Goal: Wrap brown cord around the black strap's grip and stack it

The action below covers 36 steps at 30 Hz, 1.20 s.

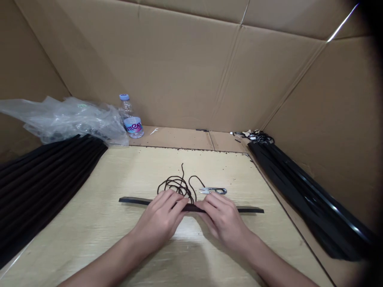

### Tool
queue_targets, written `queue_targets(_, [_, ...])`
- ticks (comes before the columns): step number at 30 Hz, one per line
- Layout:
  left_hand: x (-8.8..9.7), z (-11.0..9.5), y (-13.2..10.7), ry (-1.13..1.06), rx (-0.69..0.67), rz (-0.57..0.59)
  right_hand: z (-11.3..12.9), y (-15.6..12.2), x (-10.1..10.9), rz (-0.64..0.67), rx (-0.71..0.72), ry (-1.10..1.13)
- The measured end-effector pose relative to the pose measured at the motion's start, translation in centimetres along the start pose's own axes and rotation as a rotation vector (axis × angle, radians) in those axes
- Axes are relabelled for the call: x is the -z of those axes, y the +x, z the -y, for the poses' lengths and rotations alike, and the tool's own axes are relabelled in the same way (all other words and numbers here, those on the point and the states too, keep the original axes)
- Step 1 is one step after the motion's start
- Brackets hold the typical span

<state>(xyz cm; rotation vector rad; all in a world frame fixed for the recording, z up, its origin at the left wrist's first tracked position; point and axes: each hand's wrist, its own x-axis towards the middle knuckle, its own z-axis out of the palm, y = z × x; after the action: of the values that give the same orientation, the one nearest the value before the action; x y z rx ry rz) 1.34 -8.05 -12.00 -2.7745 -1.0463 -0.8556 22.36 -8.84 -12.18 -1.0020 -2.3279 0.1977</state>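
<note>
Left hand (pixel 157 223) and right hand (pixel 223 221) close together, both clamped on middle of flat black strip (pixel 134 201). Strip lies crosswise on pale wood board (pixel 89 223). Black cord (pixel 176 185) in loose tangle just behind hands, over strip. Thread snips (pixel 213 191) just beside cord. Cardboard box (pixel 179 71) around board holds left stack of black strips (pixel 44 187), right stack of black strips (pixel 302 195), plastic bag (pixel 74 119), water bottle (pixel 130 119) with blue cap.

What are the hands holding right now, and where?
The left hand and right hand both hold the flat black strip near its middle.
</note>
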Motion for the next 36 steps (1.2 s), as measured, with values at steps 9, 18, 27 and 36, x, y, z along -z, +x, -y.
queue_targets(9, [0.3, 0.5, -0.1, -0.101, 0.041, 0.039, -0.3, 0.3, 0.0, -0.017, 0.014, -0.033])
queue_targets(18, [-0.1, 0.3, 0.0, -0.123, 0.051, 0.046, 0.4, 0.5, 0.2, 0.036, 0.002, -0.040])
queue_targets(27, [0.2, 0.0, 0.1, -0.070, 0.031, 0.057, 0.8, 0.6, 0.5, 0.079, -0.024, -0.021])
queue_targets(36, [0.0, 0.5, 0.0, -0.114, 0.073, 0.108, 0.3, 0.4, 0.1, 0.056, 0.008, -0.012])
